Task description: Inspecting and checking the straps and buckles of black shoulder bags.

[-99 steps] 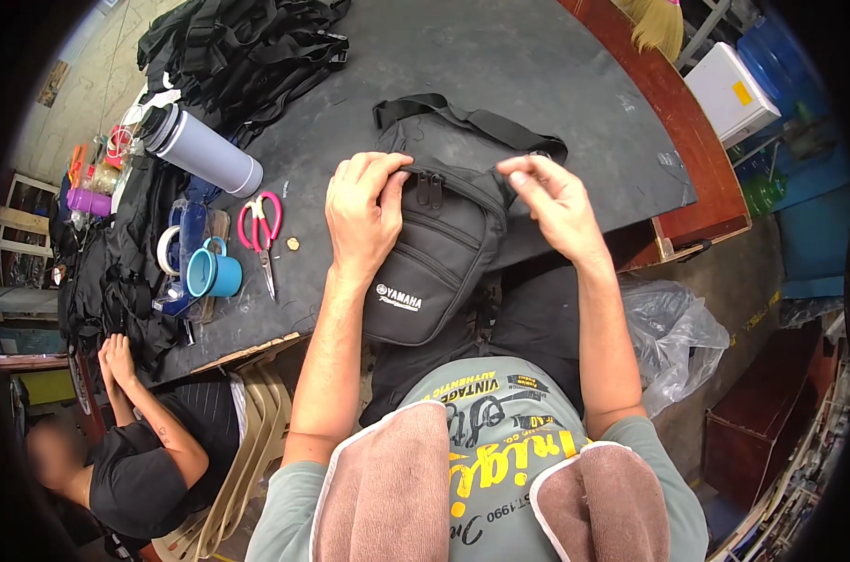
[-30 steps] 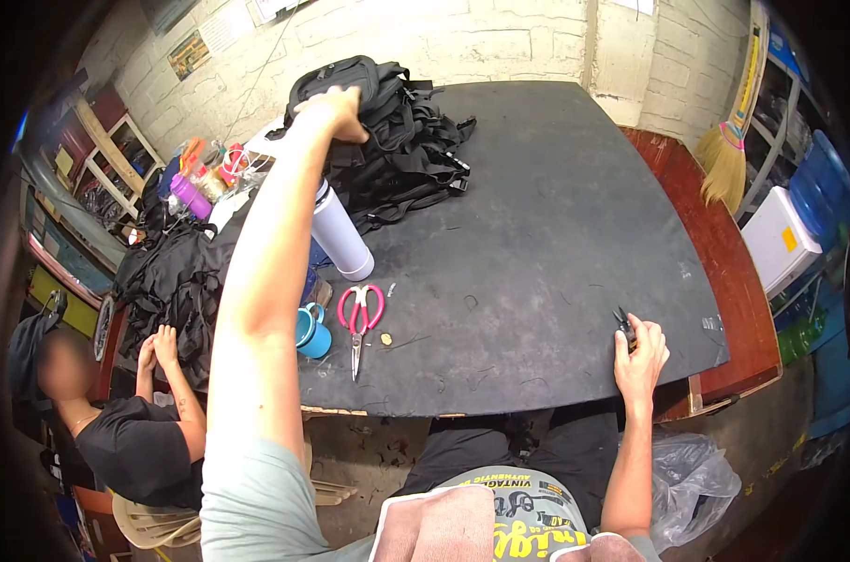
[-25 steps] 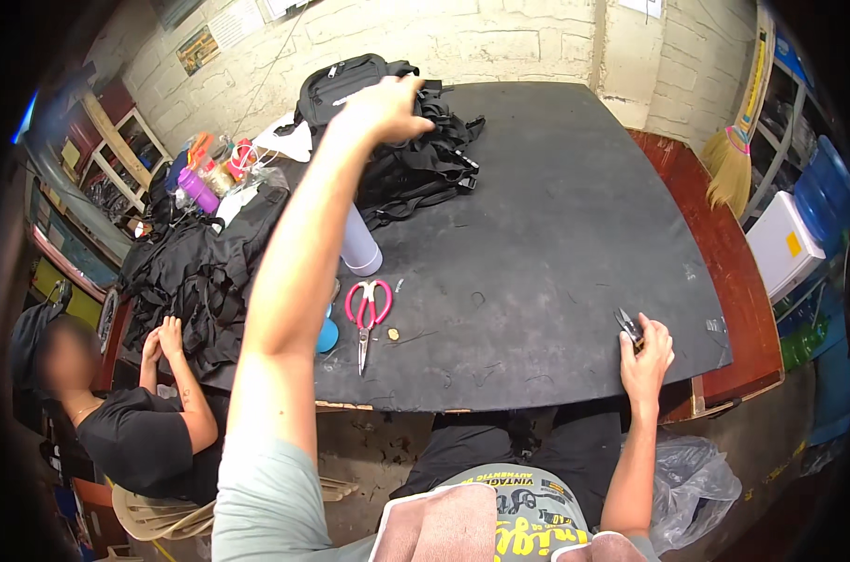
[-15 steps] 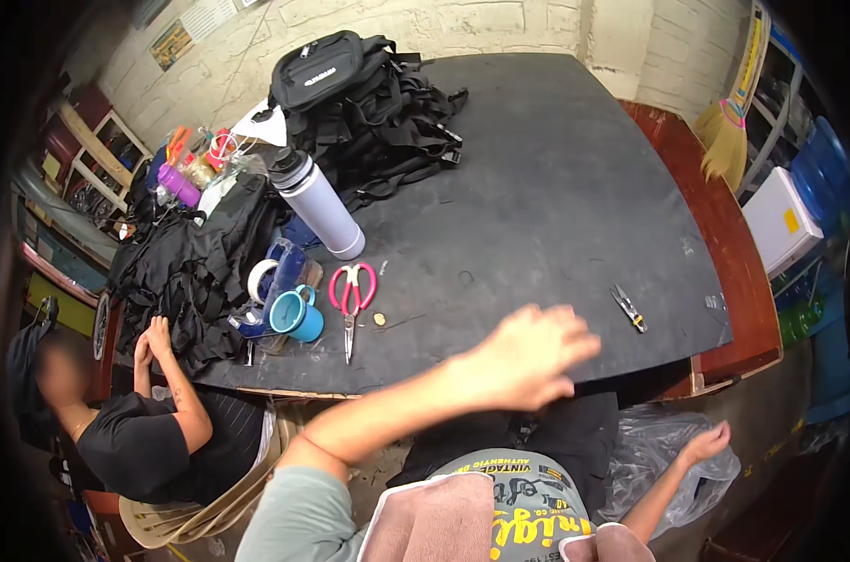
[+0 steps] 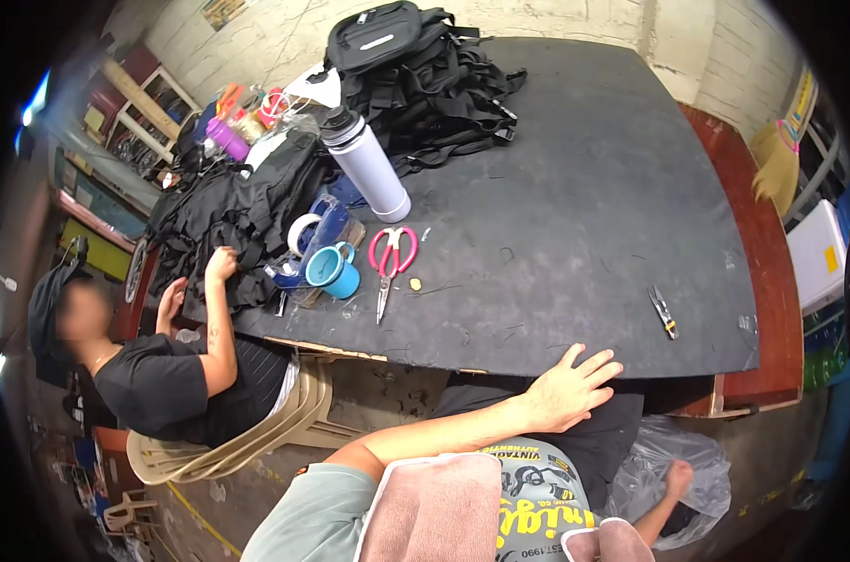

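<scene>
My left hand [image 5: 575,389] reaches across my body to the table's front edge. Its fingers are spread, and nothing is in it. Down at my right side, my right hand [image 5: 678,480] is beside a clear plastic bag [image 5: 645,468]; its fingers are blurred and cannot be made out. Small cutters [image 5: 664,314] with dark and yellow handles lie on the black tabletop [image 5: 556,244], beyond my left hand to the right. Farther left lie pink-handled scissors [image 5: 387,267], next to a blue mug [image 5: 334,273].
Black bags [image 5: 415,94] are heaped at the back. A pale lilac bottle [image 5: 369,169] stands before them, near a white tape roll [image 5: 303,232]. At left, a co-worker [image 5: 158,375] sits on stacked beige chairs [image 5: 209,464], hands at black fabric [image 5: 228,220]. A broom [image 5: 776,169] hangs at right.
My left hand has come back from above the tabletop to its front edge, fingers spreading. My right hand has dropped lower by the plastic bag. The co-worker's hands have moved apart. The view has shifted.
</scene>
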A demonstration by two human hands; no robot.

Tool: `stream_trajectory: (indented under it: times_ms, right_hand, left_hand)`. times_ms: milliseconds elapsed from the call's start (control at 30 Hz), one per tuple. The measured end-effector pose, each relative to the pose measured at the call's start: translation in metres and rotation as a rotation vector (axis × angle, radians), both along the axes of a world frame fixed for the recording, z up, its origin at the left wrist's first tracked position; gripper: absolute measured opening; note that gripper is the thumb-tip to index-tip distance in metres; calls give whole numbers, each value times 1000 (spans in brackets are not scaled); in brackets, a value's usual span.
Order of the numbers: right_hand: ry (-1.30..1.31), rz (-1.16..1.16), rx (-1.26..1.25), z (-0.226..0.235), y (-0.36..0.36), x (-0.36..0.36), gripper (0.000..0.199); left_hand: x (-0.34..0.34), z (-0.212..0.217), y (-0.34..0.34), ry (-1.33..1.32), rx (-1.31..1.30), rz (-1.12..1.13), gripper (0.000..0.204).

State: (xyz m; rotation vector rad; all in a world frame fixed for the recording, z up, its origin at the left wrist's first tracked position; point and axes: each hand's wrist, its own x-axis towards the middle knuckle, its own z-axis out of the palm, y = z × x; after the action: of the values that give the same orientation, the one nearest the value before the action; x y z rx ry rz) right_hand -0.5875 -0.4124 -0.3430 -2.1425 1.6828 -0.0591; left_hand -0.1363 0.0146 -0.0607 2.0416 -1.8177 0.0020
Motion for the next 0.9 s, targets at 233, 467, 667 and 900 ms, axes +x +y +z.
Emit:
stream_trajectory:
  times_ms: [233, 467, 667, 900]
  right_hand:
    - [199, -277, -37, 5, 11, -31, 54]
    - [211, 4, 222, -23, 58, 17, 53]
    - [-969, -384, 195, 77, -48, 54, 52]
    - [-1782, -796, -85, 101, -91, -4, 51]
  left_hand:
    - [-2, 1, -4, 11, 19, 19, 60]
    - [-2, -2, -1, 8, 17, 15, 56]
    - [0, -5, -1, 11, 7, -11, 56]
    - [1, 1, 1, 23, 13, -20, 54]
